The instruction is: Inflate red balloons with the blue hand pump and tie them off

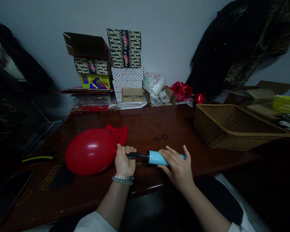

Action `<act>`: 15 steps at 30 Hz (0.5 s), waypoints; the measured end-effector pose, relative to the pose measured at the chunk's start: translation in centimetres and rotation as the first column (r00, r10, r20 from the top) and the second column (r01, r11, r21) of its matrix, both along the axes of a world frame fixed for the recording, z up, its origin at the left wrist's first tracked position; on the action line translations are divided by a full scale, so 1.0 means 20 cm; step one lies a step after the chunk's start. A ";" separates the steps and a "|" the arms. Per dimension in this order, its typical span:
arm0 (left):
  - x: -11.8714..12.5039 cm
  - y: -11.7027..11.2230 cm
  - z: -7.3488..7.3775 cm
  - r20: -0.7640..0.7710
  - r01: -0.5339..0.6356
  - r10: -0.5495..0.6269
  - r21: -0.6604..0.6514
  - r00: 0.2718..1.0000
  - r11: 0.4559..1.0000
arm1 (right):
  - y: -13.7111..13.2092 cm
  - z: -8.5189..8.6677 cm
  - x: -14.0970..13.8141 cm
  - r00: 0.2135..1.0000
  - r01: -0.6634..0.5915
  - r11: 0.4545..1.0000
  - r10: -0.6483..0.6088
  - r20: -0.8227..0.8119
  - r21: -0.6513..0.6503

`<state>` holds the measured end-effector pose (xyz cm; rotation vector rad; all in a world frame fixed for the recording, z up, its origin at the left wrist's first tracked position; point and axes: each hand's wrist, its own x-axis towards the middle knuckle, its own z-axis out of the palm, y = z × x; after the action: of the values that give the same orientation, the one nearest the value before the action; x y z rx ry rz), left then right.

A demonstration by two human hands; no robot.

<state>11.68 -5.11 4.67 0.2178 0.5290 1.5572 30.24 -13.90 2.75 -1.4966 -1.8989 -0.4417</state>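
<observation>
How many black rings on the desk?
4: one ring farther up the desk, three rings touching in a row just below it. Others may be hidden behind the red balloon.

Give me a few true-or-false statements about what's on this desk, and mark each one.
1. The left hand closes around the spot where the red balloon meets the black nozzle. True.
2. The right hand rests on a green pump barrel. False: the barrel is light blue.
3. The wicker basket sits to the left of the balloon. False: it is toward the right side of the table, away from both hands.
4. A beaded bracelet circles the left wrist. True.
5. The balloon lies flat and uninflated. False: it is inflated and round.
</observation>
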 end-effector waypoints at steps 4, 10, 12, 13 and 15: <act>0.04 -0.02 -0.02 -0.006 0.020 -0.020 -0.006 1.000 1.000 | 0.00 -0.02 -0.05 0.999 -0.006 1.000 0.005 -0.038 -0.017; 0.04 -0.01 0.00 -0.026 0.009 -0.009 0.007 1.000 1.000 | 0.01 0.00 -0.04 0.999 -0.027 1.000 0.027 0.030 -0.009; 0.01 0.00 0.02 -0.035 -0.005 0.005 0.014 0.999 1.000 | 0.02 0.01 -0.03 0.999 -0.042 0.999 0.042 0.034 -0.007; 0.00 0.02 0.03 -0.038 -0.014 0.014 0.013 0.999 1.000 | 0.02 0.01 -0.01 0.998 -0.044 0.999 0.044 0.038 -0.008; -0.04 0.04 0.06 -0.037 -0.038 0.038 0.000 0.999 0.999 | 0.03 0.01 0.02 0.998 -0.040 0.999 0.040 0.050 -0.011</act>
<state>10.89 -4.28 5.85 0.2369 0.5655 1.5926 30.64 -13.30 3.04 -1.4638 -1.9686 -0.4563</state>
